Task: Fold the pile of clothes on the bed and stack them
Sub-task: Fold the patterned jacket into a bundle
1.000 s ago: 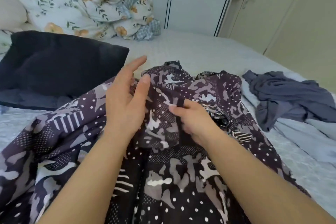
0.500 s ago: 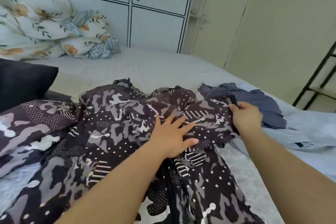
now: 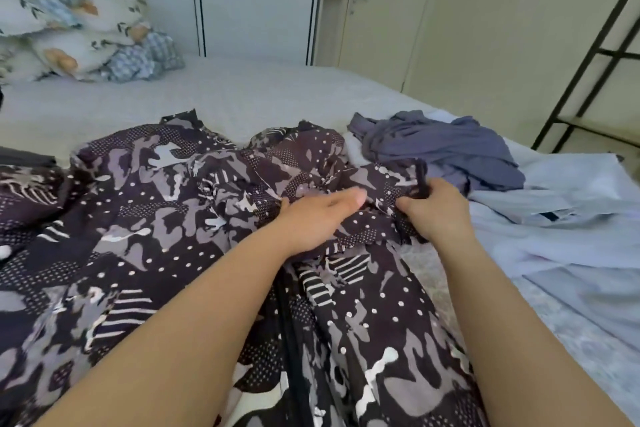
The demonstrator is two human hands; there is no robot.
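Your patterned garment (image 3: pixel 166 225) lies spread over the bed (image 3: pixel 242 90), directly in front of you. Its long axis runs from your body away toward the wardrobe (image 3: pixel 256 10), with the crumpled upper part at the far end. Your right hand (image 3: pixel 438 215) is at the right edge of this upper part. Its fingers are curled closed and they pinch a dark narrow piece of the cloth, maybe a strap or a seam; I cannot tell which. Your left hand (image 3: pixel 322 215) lies just beside it, to the left, with straight fingers flat on the fabric, so this grip holds nothing and only presses down.

For the coming move, I think the important relation is this: the loose bulk of the garment lies to the left of both hands, and the left hand is the nearer one to it. The right hand is already at the edge that must be pulled straight.

The cloth looks thin and soft, dark purple with grey camouflage shapes, white dots and stripes. It makes many small wrinkles, so I judge it will slip and bunch easily.

Just beyond the right hand a grey-blue garment (image 3: pixel 446 146) lies crumpled, and a pale blue shirt (image 3: pixel 571 218) lies more to the right, both not yet folded. Floral pillows (image 3: pixel 79 28) are piled at the far left.
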